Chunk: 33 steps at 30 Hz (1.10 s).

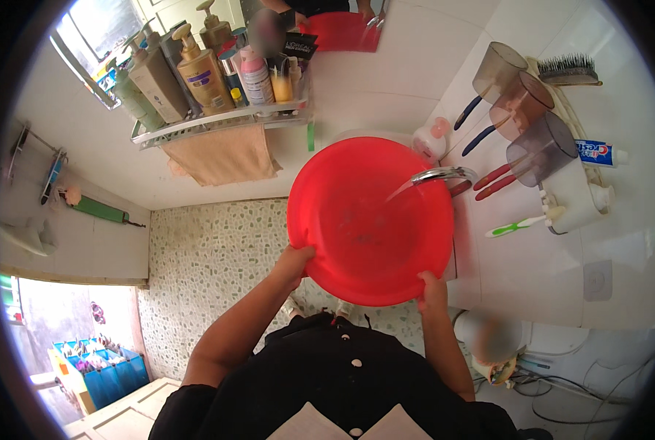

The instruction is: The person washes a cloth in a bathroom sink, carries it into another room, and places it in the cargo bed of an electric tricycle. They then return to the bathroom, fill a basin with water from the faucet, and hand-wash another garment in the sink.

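A large round red plastic basin [371, 242] is held in front of me by its rim. My left hand [296, 264] grips the rim at the near left, thumb over the edge. At the near right, my right hand [432, 291] clasps the same rim. A chrome faucet [443, 175] reaches over the basin's right side, and a thin stream of water [399, 191] runs from its spout into the basin. Some water appears to lie in the bottom. Most of my fingers are hidden beneath the rim.
A wall shelf [223, 116] carries several pump bottles, with a tan towel [223, 157] hanging below. On the right wall are several cups [542, 148], a toothpaste tube [599, 153], a toothbrush [517, 225] and a hairbrush [568, 70]. A pink-topped pump bottle [430, 144] stands behind the basin.
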### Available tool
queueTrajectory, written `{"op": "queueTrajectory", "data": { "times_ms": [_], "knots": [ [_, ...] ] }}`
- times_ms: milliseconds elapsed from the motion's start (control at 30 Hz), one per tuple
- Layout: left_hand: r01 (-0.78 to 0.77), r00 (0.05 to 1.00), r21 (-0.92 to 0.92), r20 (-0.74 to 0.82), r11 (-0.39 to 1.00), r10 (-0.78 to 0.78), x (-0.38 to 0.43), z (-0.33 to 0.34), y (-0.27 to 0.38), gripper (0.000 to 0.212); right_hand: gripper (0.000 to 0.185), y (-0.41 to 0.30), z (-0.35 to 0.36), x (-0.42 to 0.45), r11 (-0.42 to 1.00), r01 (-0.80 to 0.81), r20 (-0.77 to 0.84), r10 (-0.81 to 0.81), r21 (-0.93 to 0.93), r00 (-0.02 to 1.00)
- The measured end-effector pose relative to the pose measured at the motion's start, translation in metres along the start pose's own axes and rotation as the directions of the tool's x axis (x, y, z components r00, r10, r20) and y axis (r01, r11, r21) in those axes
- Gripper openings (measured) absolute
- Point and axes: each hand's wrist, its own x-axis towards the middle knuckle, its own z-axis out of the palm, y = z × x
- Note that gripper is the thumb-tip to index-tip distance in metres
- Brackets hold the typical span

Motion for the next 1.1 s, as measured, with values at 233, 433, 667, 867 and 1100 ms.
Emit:
{"op": "queueTrajectory", "data": {
  "times_ms": [233, 433, 667, 867, 1100],
  "knots": [
    [0.018, 1.0, -0.109, 0.02, 0.994, -0.016, -0.005, 0.003, -0.01, 0.045, 0.05, -0.009, -0.002, -0.001, 0.996, 0.078, 0.046, -0.076, -0.034, 0.996],
    [0.038, 0.999, -0.065, -0.001, 0.997, -0.038, -0.011, 0.01, -0.007, 0.045, 0.05, -0.007, -0.01, -0.002, 0.999, 0.04, 0.055, -0.039, -0.011, 0.998],
    [-0.023, 0.999, -0.124, 0.024, 0.992, 0.026, -0.001, 0.005, -0.02, 0.044, 0.051, 0.004, -0.02, 0.003, 0.999, 0.043, 0.068, -0.045, 0.02, 0.997],
    [-0.013, 0.999, -0.072, 0.031, 0.997, 0.015, -0.003, 0.007, -0.02, 0.045, 0.048, 0.008, -0.027, 0.007, 0.996, 0.082, 0.068, -0.081, -0.02, 0.994],
    [-0.025, 1.0, -0.066, -0.001, 0.998, 0.025, -0.005, 0.01, -0.023, 0.044, 0.043, 0.004, -0.038, 0.015, 0.995, 0.075, 0.106, -0.068, -0.066, 0.992]
  ]
}}
